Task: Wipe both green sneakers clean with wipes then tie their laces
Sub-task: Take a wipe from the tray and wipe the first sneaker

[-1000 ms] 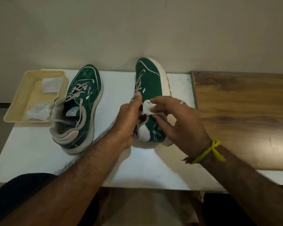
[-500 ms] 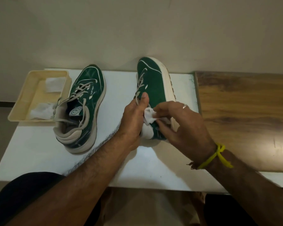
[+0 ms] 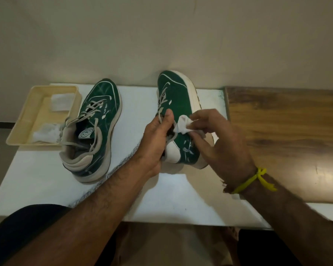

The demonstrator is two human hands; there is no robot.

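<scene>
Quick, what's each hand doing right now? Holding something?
Left hand: grips the right-side green sneaker at its collar, steadying it.
Right hand: pinches a white wipe against that sneaker's side.

The scene is dim and warm-toned, with soft, grainy detail. Light falls from above and ahead, throwing shadows of the forearms toward the near edge of the white table [image 3: 37, 181]. A pale sheen lies on the wooden surface [image 3: 288, 131] at the right. Wide-angle distortion bows the table's far edge and stretches the arms near the bottom corners. The right hand [image 3: 219, 139] is slightly smeared by motion
</scene>
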